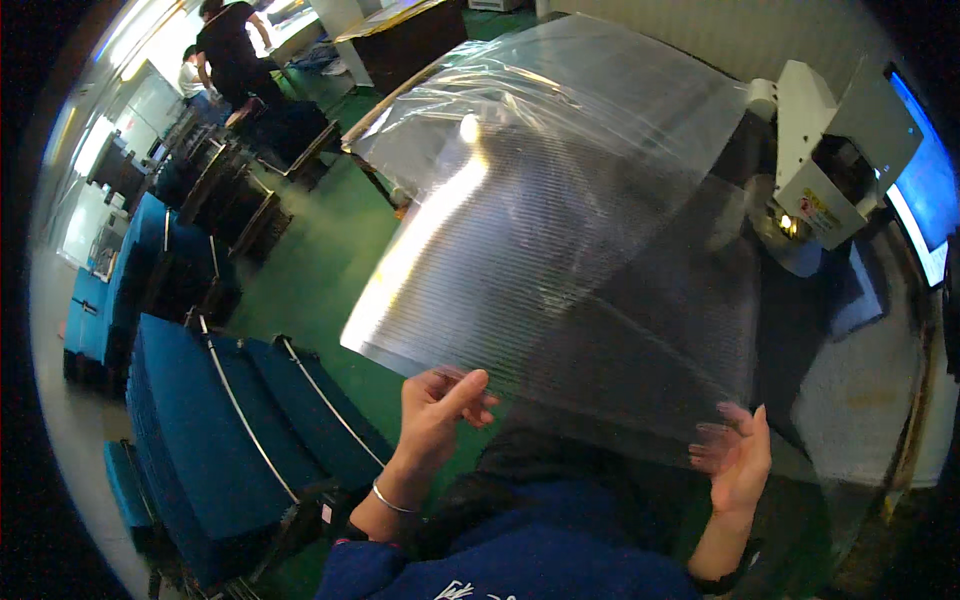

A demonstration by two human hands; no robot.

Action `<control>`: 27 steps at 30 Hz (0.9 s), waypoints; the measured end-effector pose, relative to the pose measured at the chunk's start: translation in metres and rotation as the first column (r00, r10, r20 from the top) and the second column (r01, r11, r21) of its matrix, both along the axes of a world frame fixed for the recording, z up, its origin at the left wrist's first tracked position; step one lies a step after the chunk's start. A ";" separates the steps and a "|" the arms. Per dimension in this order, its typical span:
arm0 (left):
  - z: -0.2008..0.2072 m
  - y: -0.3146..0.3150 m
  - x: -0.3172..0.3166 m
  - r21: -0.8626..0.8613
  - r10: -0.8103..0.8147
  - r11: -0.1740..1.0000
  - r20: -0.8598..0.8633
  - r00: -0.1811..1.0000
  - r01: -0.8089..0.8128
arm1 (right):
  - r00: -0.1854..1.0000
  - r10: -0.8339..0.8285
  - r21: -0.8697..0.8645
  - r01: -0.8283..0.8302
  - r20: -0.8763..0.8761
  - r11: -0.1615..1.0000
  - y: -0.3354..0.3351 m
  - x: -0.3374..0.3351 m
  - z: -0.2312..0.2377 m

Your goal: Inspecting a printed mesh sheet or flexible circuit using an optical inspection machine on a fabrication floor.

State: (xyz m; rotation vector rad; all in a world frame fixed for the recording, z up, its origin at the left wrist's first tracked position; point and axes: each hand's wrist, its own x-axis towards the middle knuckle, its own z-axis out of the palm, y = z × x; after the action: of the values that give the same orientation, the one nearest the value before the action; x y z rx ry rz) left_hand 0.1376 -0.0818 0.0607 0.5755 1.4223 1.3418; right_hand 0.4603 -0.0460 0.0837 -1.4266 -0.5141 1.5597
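- The work item is a clear plastic sheet (pixel 560 270) with fine parallel lines. It spreads across the table (pixel 850 420) in front of the person. Its left part reaches out over the green floor (pixel 310 250), and its near edge lies by both hands.
- The left hand (pixel 440 412) is at the near edge of the sheet, toward its left corner. The thumb lies close to the curled fingers, so the grip is narrow. Whether the edge is pinched between them cannot be told.
- The left wrist carries a thin, light-coloured bracelet (pixel 393 500).
- The right hand (pixel 738 455) is at the near right part of the sheet. The thumb points up and stands apart from the extended fingers, giving a wide grip. The fingers are blurred; contact with the sheet cannot be told.
- A cream-coloured machine (pixel 810 160) stands at the far right, beside the sheet. A lit blue screen (pixel 918 170) is to its right.
- Blue stacks (pixel 230 440) with pale bars across them stand at the left.
- Two people (pixel 235 50) are in the background, upper left, well apart from the sheet.
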 end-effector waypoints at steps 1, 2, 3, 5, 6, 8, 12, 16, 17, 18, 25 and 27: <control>0.000 0.002 0.003 -0.008 0.014 1.000 -0.025 1.000 -0.014 | 0.999 -0.013 -0.031 0.012 -0.034 0.999 0.002 0.007 0.001; 0.004 0.003 0.001 -0.016 0.024 1.000 -0.050 0.998 -0.024 | 0.999 0.019 -0.034 -0.020 -0.046 0.999 0.005 0.008 0.001; 0.006 -0.001 -0.001 -0.024 0.043 0.999 -0.067 0.997 -0.044 | 0.997 0.061 -0.037 -0.062 -0.049 0.997 0.008 0.005 0.002; -0.002 -0.002 -0.005 0.005 0.047 0.999 -0.056 0.997 -0.047 | 0.991 0.124 -0.035 -0.126 -0.056 0.991 0.015 0.008 0.003; -0.007 -0.008 -0.010 0.017 0.085 0.996 -0.048 0.995 -0.084 | 0.978 0.194 -0.026 -0.197 -0.082 0.980 0.021 0.007 0.001; -0.009 -0.004 -0.004 0.029 0.146 0.989 -0.019 0.989 -0.146 | 0.968 0.223 -0.018 -0.227 -0.115 0.974 0.029 0.008 0.002; -0.003 0.003 0.000 0.090 0.078 0.993 0.024 0.997 -0.079 | 0.951 0.274 -0.005 -0.277 -0.147 0.961 0.038 0.007 0.008; -0.001 0.004 -0.001 0.087 0.075 0.993 0.015 0.997 -0.076 | 0.922 0.321 0.039 -0.320 -0.217 0.947 0.041 0.004 0.012; 0.000 0.004 -0.001 0.087 0.075 0.993 0.008 0.997 -0.076 | 0.917 0.323 0.047 -0.321 -0.233 0.946 0.042 0.003 0.014; 0.001 0.005 -0.001 0.084 0.070 0.994 0.006 0.998 -0.070 | 0.912 0.327 0.057 -0.323 -0.249 0.945 0.041 0.002 0.015; 0.002 0.005 -0.002 0.051 0.078 0.996 0.029 0.997 -0.080 | 0.935 0.288 0.088 -0.275 -0.208 0.957 0.040 -0.002 0.011; 0.003 0.005 -0.001 0.058 0.071 0.996 0.039 0.997 -0.073 | 0.933 0.294 0.104 -0.278 -0.206 0.955 0.040 -0.001 0.009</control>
State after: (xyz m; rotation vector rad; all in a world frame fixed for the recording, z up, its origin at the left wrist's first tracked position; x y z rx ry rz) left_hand 0.1366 -0.0766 0.0639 0.5400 1.3887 1.4483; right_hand 0.4593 -0.0061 0.0929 -1.1420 -0.6607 1.8847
